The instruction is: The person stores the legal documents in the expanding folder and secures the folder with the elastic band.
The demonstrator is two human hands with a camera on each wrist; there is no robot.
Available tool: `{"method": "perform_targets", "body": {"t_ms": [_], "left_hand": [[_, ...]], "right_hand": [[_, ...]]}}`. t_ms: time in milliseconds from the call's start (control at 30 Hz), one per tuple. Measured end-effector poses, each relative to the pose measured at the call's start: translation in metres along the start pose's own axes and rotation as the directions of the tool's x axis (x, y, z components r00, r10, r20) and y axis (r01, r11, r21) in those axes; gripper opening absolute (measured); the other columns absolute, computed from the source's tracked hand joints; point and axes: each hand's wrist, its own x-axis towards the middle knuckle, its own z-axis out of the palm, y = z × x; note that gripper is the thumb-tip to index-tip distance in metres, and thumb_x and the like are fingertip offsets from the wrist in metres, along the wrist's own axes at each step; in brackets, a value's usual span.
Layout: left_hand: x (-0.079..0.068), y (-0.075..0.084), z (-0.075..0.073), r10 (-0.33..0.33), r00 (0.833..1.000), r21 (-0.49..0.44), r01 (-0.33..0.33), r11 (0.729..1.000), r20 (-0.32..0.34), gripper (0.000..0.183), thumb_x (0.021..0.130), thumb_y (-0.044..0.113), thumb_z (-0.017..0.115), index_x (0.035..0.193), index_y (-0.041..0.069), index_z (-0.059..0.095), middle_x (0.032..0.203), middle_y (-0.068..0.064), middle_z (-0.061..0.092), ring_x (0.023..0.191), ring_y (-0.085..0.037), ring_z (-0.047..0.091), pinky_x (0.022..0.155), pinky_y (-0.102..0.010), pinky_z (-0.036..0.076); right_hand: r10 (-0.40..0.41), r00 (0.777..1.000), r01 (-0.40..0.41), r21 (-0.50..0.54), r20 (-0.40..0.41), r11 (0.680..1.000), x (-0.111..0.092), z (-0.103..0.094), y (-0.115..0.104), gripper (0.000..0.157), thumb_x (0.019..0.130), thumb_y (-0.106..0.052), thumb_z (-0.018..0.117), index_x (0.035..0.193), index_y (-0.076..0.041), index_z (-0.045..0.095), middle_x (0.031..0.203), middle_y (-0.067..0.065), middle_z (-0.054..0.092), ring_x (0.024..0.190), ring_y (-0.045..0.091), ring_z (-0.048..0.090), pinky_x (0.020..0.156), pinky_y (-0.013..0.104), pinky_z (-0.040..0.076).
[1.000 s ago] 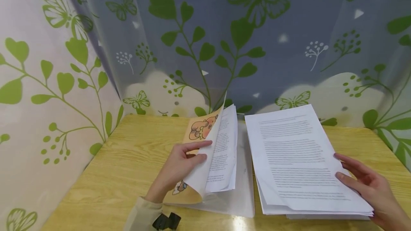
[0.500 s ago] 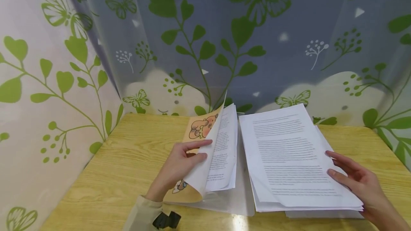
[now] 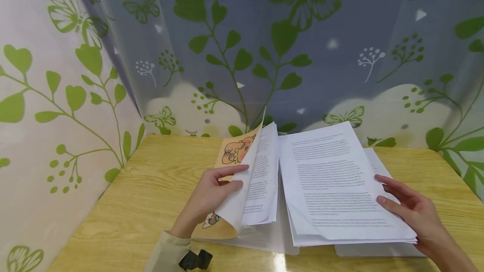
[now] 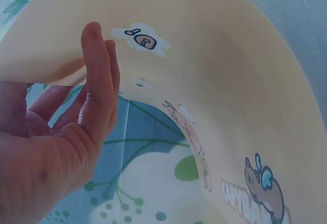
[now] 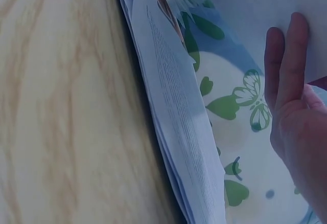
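Note:
My left hand [image 3: 211, 192] pinches the edge of an orange cover [image 3: 240, 148] with cartoon capybaras, folding it up so its white inner side shows. In the left wrist view the cover [image 4: 219, 70] bends in a wide curve past the fingers. Printed sheets [image 3: 261, 179] and a clear plastic back [image 3: 277, 236] lie beneath it. At the right, my right hand [image 3: 416, 213] grips the right edge of a stack of printed paper [image 3: 329, 179], thumb on top. The stack is raised and tilted, its left edge right beside the folder's sheets. The fingers under the stack are hidden.
More printed sheets [image 3: 378, 251] lie on the wooden table [image 3: 124, 205] under the raised stack; the right wrist view shows these sheets [image 5: 179, 106] edge-on. A blue curtain [image 3: 227, 32] with green leaves hangs behind the table, and a pale patterned one [image 3: 56, 146] at the left.
My right hand has carried the stack of paper leftward to the folder's sheets, uncovering more of the sheets beneath at the right. My left hand and the cover have stayed put.

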Motion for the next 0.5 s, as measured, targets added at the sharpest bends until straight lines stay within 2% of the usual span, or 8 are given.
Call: {"method": "perform_targets", "body": {"t_ms": [233,500], "left_hand": [[-0.001,0.000,0.000,-0.015,1.000,0.000,0.015,1.000,-0.002,0.041,0.096,0.009,0.065,0.136,0.015,0.068,0.118,-0.023,0.072,0.076,-0.019,0.075,0.060,-0.032,0.061],[-0.002,0.001,-0.001,-0.011,1.000,0.001,0.011,1.000,-0.001,0.041,0.096,0.009,0.064,0.137,0.014,0.067,0.118,-0.023,0.072,0.076,-0.019,0.074,0.061,-0.032,0.061]], "right_hand": [[-0.008,1.000,0.008,0.016,0.021,1.000,0.002,0.005,-0.001,0.047,0.101,-0.009,0.063,0.135,-0.041,0.065,0.116,-0.031,0.065,0.086,0.006,0.069,0.066,0.026,0.061],[-0.044,0.999,0.044,-0.003,0.024,0.999,0.006,0.012,0.001,0.049,0.101,-0.010,0.064,0.143,-0.035,0.060,0.121,-0.031,0.061,0.102,-0.002,0.055,0.065,0.024,0.060]]}}
